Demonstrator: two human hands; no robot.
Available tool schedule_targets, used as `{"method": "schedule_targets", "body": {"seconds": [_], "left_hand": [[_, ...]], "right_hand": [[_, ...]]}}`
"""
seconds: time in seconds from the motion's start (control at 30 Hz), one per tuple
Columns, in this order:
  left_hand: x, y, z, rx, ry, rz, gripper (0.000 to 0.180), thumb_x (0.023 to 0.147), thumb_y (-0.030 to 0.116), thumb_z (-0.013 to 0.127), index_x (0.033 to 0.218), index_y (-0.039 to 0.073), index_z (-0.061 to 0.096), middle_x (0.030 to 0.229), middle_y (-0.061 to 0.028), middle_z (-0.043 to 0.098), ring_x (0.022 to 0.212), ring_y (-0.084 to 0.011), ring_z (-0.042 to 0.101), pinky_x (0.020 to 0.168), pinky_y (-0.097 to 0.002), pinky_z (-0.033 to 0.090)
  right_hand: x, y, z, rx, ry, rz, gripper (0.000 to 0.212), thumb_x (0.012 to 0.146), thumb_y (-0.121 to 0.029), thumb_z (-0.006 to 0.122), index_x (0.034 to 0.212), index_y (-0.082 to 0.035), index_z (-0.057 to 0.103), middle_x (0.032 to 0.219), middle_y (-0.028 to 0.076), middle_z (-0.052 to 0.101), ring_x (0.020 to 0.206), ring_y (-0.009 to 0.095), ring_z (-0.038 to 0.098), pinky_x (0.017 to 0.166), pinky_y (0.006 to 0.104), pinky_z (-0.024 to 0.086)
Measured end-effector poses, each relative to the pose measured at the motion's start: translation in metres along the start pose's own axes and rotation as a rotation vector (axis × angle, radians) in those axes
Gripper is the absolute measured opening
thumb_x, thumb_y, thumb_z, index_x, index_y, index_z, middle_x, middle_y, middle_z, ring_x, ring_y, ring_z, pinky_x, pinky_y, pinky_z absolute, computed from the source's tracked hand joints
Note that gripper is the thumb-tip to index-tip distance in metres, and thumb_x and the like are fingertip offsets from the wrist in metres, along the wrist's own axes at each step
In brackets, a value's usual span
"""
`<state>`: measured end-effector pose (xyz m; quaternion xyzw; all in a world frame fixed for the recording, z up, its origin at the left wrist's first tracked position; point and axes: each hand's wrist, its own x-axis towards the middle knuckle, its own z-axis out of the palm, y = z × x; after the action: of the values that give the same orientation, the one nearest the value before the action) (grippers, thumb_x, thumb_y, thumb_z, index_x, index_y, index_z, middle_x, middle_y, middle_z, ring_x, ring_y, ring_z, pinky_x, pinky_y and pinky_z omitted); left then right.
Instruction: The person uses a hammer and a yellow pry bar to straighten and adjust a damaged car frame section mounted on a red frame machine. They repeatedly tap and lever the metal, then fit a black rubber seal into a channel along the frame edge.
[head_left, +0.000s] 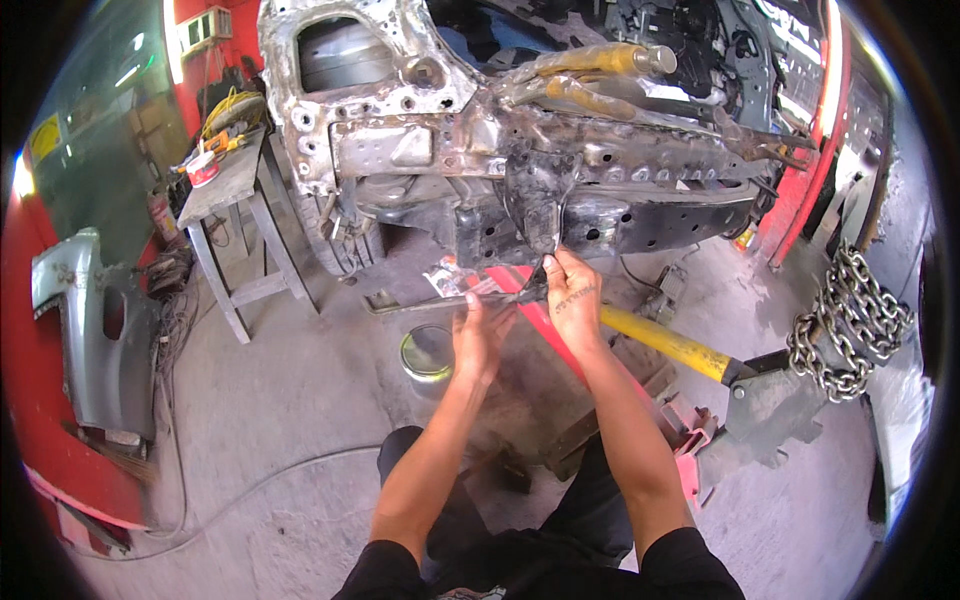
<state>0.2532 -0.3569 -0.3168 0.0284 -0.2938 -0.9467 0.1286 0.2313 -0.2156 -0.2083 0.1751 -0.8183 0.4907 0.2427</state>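
In front of me is a stripped car body (pixel 420 145), its bare metal rusty and scuffed, with a dark lower crossmember (pixel 660 225) along its underside. Just beneath that crossmember, my left hand (pixel 478 335) grips a long thin metal strip (pixel 420 304), thumb up. One end of the strip reaches out to the left. My right hand (pixel 573 298) is closed, thumb and fingers pinched at the strip's dark right end, close under a dark bracket (pixel 540 200) on the body. What lies inside the right hand's fingers is partly hidden.
A grey wooden table (pixel 225 185) holding tools stands at left, near a silver fender (pixel 95 340). An open can (pixel 427 352) sits on the floor. Right of my hands are a yellow bar (pixel 670 345), a red beam (pixel 545 325) and a hanging chain (pixel 850 325). A hose (pixel 310 462) crosses the floor.
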Motion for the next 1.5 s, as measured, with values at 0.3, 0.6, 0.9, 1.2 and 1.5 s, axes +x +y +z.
{"method": "schedule_targets", "body": {"seconds": [0.3, 0.6, 0.9, 1.2, 1.5], "left_hand": [[0.010, -0.012, -0.015, -0.062, -0.061, 0.055, 0.109, 0.099, 0.045, 0.063, 0.156, 0.003, -0.020, 0.159, -0.0323, 0.022, 0.127, -0.0494, 0.056, 0.109, -0.0577, 0.046], [-0.013, -0.002, 0.014, -0.055, 0.142, 0.044, 0.081, 0.104, 0.042, 0.056, 0.151, -0.005, 0.009, 0.154, -0.0297, 0.034, 0.126, -0.0468, 0.057, 0.109, -0.0566, 0.048], [-0.023, 0.003, 0.018, -0.009, 0.045, 0.037, 0.072, 0.105, 0.038, 0.055, 0.147, -0.006, 0.017, 0.147, -0.0282, 0.042, 0.126, -0.0456, 0.057, 0.109, -0.0547, 0.047], [-0.028, -0.004, 0.019, -0.037, 0.063, 0.025, 0.091, 0.098, 0.040, 0.070, 0.152, 0.000, 0.009, 0.145, -0.0285, 0.043, 0.121, -0.0418, 0.060, 0.105, -0.0541, 0.049], [-0.021, 0.000, 0.008, 0.056, 0.189, -0.010, 0.092, 0.097, 0.038, 0.071, 0.152, -0.004, 0.011, 0.142, -0.0287, 0.046, 0.117, -0.0384, 0.063, 0.099, -0.0504, 0.054]], "right_hand": [[-0.008, 0.016, 0.018, 0.311, 0.191, -0.084, 0.042, 0.100, -0.007, 0.060, 0.141, 0.001, 0.053, 0.088, 0.019, 0.071, 0.073, 0.019, 0.066, 0.070, 0.0327, 0.053], [-0.001, -0.004, 0.005, 0.374, 0.030, -0.062, 0.063, 0.098, -0.003, 0.064, 0.156, -0.007, 0.039, 0.109, 0.011, 0.069, 0.090, 0.012, 0.064, 0.082, 0.0274, 0.054], [0.006, 0.007, 0.007, 0.439, 0.076, -0.119, 0.062, 0.097, 0.000, 0.066, 0.154, 0.001, 0.040, 0.102, 0.009, 0.068, 0.092, 0.014, 0.069, 0.081, 0.0239, 0.052], [0.009, -0.003, -0.006, 0.363, 0.050, -0.074, 0.061, 0.099, 0.000, 0.064, 0.155, 0.001, 0.039, 0.097, 0.006, 0.069, 0.083, 0.008, 0.065, 0.070, 0.0188, 0.047], [0.005, -0.002, -0.002, 0.383, 0.026, -0.045, 0.060, 0.097, -0.002, 0.065, 0.153, 0.001, 0.043, 0.114, 0.012, 0.069, 0.096, 0.015, 0.066, 0.087, 0.0272, 0.052]]}}
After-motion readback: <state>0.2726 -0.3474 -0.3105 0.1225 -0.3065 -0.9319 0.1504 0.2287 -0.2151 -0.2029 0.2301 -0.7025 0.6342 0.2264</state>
